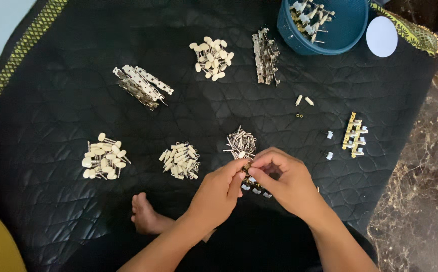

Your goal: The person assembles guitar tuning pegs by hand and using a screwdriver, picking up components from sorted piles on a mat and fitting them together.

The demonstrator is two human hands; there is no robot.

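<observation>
Black quilted cloth [53, 100] fills the frame, its gold-green edge at upper left. Your left hand [219, 194] and right hand [284, 179] pinch a small brass tuner strip [253, 182] together at lower centre. At upper right, a teal bowl [352, 30] holds finished tuner strips.

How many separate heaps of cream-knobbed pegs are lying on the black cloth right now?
3: one heap at top centre, one heap far left, one heap just left of the hands. Loose pieces elsewhere not counted; the hands may hide more.
</observation>
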